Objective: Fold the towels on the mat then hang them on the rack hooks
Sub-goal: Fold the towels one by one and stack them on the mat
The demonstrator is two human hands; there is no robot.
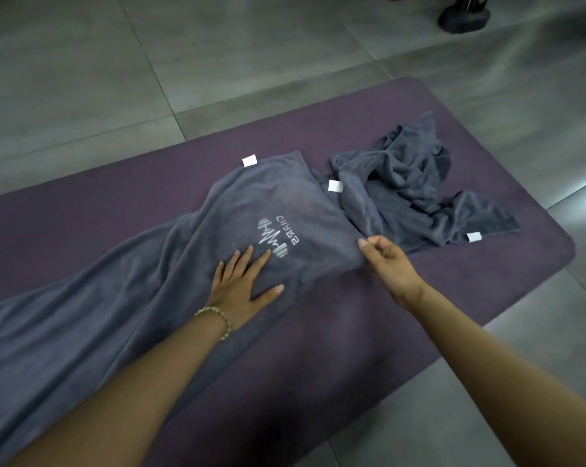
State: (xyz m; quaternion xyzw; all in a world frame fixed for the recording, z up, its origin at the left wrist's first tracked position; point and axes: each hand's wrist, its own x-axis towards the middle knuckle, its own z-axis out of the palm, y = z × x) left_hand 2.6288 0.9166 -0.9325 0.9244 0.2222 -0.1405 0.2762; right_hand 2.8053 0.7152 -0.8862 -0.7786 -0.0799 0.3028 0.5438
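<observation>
Both forearms reach out from the bottom edge over the purple mat (82, 224), a beaded bracelet (217, 318) on the left wrist. Under them lies the long towel (190, 251), grey and spread along the mat. Its long axis runs from the hands away to the person's left and off the frame's lower left edge.

The left hand (242, 284) lies flat on the cloth, fingers straight and spread, just short of the white logo (274, 241). The right hand (389, 261) is at the towel's right-hand corner, thumb and curled fingers pinching the edge there. So the free end sits between the two hands, and all the rest of the length lies leftward of both.

That decides the fold, by this reading: the right hand holds the corner that must travel, across the body and over the pinning left palm, along the long axis.

Beyond the right hand a crumpled towel (406, 170) lies heaped on the mat, touching the long towel's far edge, not yet folded. No rack or hooks are in view.
</observation>
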